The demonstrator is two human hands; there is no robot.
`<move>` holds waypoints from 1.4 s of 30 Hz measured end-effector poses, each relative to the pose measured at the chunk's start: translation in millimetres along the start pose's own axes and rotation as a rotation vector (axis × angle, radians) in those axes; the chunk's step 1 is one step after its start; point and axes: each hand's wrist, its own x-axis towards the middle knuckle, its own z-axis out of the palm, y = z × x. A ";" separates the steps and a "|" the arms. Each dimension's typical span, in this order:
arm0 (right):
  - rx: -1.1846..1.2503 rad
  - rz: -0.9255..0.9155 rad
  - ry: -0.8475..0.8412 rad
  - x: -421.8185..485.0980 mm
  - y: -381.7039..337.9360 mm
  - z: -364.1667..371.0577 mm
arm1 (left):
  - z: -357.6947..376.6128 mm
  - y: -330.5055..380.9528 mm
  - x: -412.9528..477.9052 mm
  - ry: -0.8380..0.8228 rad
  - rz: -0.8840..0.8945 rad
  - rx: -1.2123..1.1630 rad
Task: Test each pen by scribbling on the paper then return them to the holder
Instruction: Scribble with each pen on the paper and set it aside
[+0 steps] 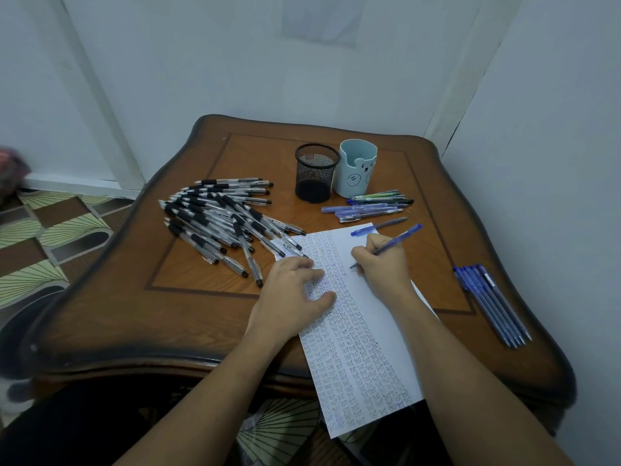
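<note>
While the left hand [299, 287] lies flat on the paper [363, 331], fingers spread, the right hand [383, 260] grips a blue pen [400, 237], tip touching the sheet.

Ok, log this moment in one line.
right hand: holds blue pen, tip on paper | left hand: presses paper | mesh holder: empty

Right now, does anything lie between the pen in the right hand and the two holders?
Yes, lying flat: a blue-capped pen and a cluster of loose pens lie between the blue pen in the right hand and the mesh holder and bear holder.
</note>
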 end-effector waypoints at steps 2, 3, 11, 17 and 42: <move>0.091 0.072 0.023 2.8 -3.3 -3.6 | -0.5 -0.2 0.0 -0.003 0.004 -0.001; 0.115 0.098 0.033 3.8 -4.7 -4.8 | -0.7 -0.4 0.1 -0.002 0.005 -0.003; -0.018 0.045 0.006 -3.4 -5.3 4.3 | -1.3 1.7 -0.2 0.002 -0.002 0.003; -0.061 0.015 -0.005 -6.9 -6.2 6.8 | -1.0 0.4 -0.7 -0.004 -0.004 0.000; 0.369 0.227 0.173 6.5 -3.5 -7.6 | -1.0 0.0 -1.2 0.002 -0.001 -0.030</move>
